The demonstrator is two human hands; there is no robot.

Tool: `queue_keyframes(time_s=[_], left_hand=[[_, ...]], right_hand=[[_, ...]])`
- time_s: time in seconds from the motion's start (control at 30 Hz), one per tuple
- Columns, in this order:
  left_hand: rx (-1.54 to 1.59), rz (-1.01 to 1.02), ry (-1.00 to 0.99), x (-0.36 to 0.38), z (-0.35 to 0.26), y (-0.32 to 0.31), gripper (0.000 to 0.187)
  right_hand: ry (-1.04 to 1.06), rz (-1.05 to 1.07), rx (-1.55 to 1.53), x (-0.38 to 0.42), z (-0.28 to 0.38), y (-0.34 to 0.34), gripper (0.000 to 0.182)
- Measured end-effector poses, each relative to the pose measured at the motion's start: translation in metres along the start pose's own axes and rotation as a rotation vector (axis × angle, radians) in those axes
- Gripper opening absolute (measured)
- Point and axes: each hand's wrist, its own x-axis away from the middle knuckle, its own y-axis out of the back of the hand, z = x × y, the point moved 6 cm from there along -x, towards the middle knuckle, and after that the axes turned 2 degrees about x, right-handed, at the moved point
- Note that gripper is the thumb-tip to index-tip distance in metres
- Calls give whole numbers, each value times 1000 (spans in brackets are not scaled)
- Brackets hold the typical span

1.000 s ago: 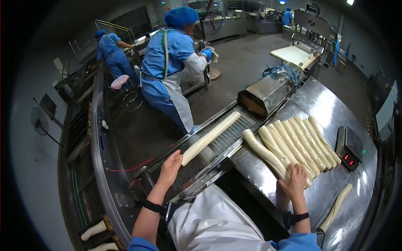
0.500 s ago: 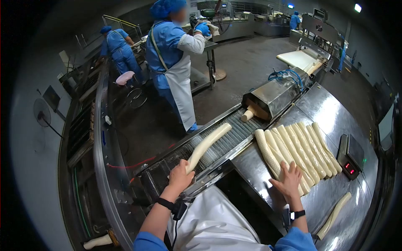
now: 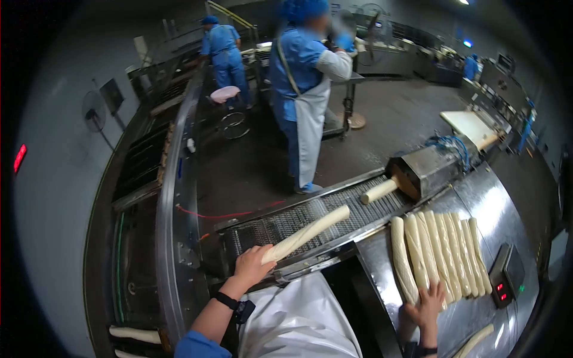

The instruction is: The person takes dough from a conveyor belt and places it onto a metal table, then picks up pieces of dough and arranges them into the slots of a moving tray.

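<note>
My left hand (image 3: 253,264) is closed around the near end of a long, pale dough roll (image 3: 310,232), which slants across the mesh conveyor (image 3: 280,219). My right hand (image 3: 428,304) is spread, its fingertips touching the near ends of several dough rolls (image 3: 439,253) lying side by side on the steel table (image 3: 382,271). The leftmost of these rolls sits slightly apart at its far end. Further along the conveyor, another dough roll (image 3: 380,191) sticks out of the opening of a metal machine (image 3: 427,169).
A scale (image 3: 507,271) with red digits stands right of the row, and a single dough strip (image 3: 476,341) lies near the table's front. A co-worker in a white apron (image 3: 312,131) stands beyond the conveyor. On the left runs a long metal line (image 3: 173,227) carrying dough at its near end.
My view has turned left. The dough roll in my left hand now points further right along the conveyor. The roll at the machine sticks out further. My right hand stays at the row's near end.
</note>
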Motion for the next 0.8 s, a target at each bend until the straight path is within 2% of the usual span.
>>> queue_keyframes(time_s=[0.03, 0.1, 0.13, 0.2, 0.3, 0.37, 0.4, 0.47, 0.53, 0.57, 0.6, 0.63, 0.67, 0.7, 0.73, 0.77, 0.8], left_hand=[[-12, -1, 34, 3, 5, 0, 53], [-28, -22, 51, 7, 11, 5, 54], [-40, -19, 49, 9, 13, 7, 54], [-39, -50, 69, 14, 22, 10, 54], [-44, -16, 90, 16, 28, 16, 50], [196, 88, 230, 19, 41, 10, 46], [502, 238, 420, 18, 60, -6, 46], [1474, 298, 670, 34, 65, -26, 50], [1861, 257, 786, 35, 53, 8, 53], [1905, 136, 779, 28, 52, 35, 54], [1807, -33, 516, 15, 66, 57, 52], [1715, -288, 445, 10, 58, 96, 50], [1756, -424, 400, -1, 64, 120, 49], [1654, -575, 269, 1, 52, 156, 48], [1660, -692, 240, 3, 47, 180, 45], [1593, -840, 119, 3, 66, 193, 44], [1507, -951, 84, 14, 55, 217, 45]], right_hand=[[24, -40, -14, 11, 3, 5, 71], [92, -198, 235, 32, 14, 13, 65], [114, -205, 228, 37, 22, 19, 65], [-28, -25, 139, 44, 23, 18, 81], [-100, 4, 103, 46, 21, 0, 75], [-133, 21, 63, 39, 23, -5, 74], [-127, 38, 156, 34, 26, -6, 74], [-96, 47, 253, 24, 29, -8, 74], [-35, 54, 319, 12, 31, -11, 76], [-18, 49, 318, 5, 35, -8, 76], [-40, 97, 263, 0, 36, -6, 78], [-63, 147, 211, -3, 38, -4, 79], [-48, 146, 215, -5, 40, -2, 79], [-86, 193, 211, -7, 39, -2, 80], [-126, 239, 206, -10, 39, -3, 80], [-109, 239, 180, -11, 33, -8, 82], [-96, 236, 182, -13, 32, -10, 82]])
